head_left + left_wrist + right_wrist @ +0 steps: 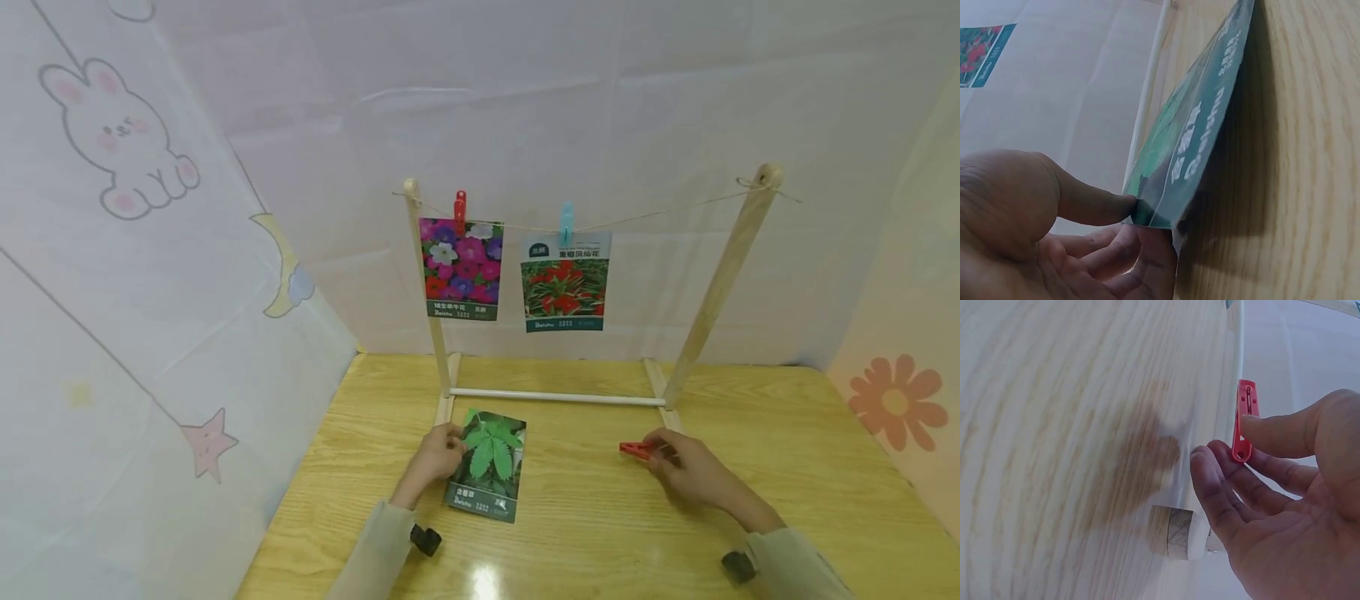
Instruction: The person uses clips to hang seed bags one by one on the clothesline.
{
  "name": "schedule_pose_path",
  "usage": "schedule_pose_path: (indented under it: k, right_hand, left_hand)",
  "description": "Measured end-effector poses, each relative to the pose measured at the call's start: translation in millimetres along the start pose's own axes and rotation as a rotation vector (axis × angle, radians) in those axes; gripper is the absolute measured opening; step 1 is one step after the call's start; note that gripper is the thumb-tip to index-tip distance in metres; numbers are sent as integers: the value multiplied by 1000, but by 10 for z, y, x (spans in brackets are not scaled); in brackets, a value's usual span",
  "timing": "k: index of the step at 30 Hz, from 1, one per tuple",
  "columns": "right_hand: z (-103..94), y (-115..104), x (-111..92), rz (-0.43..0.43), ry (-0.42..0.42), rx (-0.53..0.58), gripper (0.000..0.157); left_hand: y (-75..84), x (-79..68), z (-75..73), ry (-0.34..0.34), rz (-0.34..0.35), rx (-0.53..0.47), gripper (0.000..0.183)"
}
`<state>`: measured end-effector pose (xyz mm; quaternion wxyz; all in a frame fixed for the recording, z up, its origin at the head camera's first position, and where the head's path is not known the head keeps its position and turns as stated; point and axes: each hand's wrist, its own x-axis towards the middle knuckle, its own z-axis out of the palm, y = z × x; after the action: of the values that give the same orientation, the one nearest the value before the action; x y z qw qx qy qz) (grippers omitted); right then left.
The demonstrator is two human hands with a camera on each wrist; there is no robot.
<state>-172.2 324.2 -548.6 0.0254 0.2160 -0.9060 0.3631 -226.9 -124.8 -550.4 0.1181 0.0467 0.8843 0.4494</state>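
Observation:
My left hand (437,454) pinches the left edge of a seed packet (489,467) with a green leaf picture. In the left wrist view the thumb lies on the printed face of the packet (1175,150), fingers behind, and the packet tilts up off the wood. My right hand (686,468) holds a red clothespin (635,450) between thumb and fingers, over the right part of the table. Seen from the right wrist, the clothespin (1246,419) points away from the palm, the thumb (1279,434) pressing on its side.
Behind the hands stands a wooden frame (720,287) with a string (675,210) across it. A red clothespin (460,208) holds a petunia packet (461,271) there; a blue clothespin (567,223) holds a red-flower packet (564,287). A white rod (555,397) joins the frame's feet on the table (570,533).

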Motion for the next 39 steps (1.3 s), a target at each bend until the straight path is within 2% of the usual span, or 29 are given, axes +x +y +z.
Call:
schedule_pose_path:
  k: [4,9,12,18,23,29,36,39]
  right_hand:
    - [-7,-41,-5,21,26,11,22]
    - [11,-88,-20,-26,101,24,26]
    - [29,-115,-26,-53,132,36,29]
    - [54,-160,-43,-41,151,74,30]
    - [61,-179,-51,-36,162,104,32]
    - [56,-144,-44,-32,167,125,33]
    - [53,-153,-35,19,161,165,31]
    - [44,-175,-45,31,156,184,32]
  left_hand:
    - [-23,1,-10,-21,0,-66,32]
    - [-39,-8,-7,-109,-1,-222,28]
    - [-38,-20,7,-141,-4,-270,29]
    - [-22,-61,35,-174,9,-299,31]
    - [27,-110,37,-187,53,-288,33]
    - [102,-168,30,-179,81,-279,34]
    - [156,-196,29,-179,96,-280,39]
    - [176,-201,34,-177,97,-297,36]
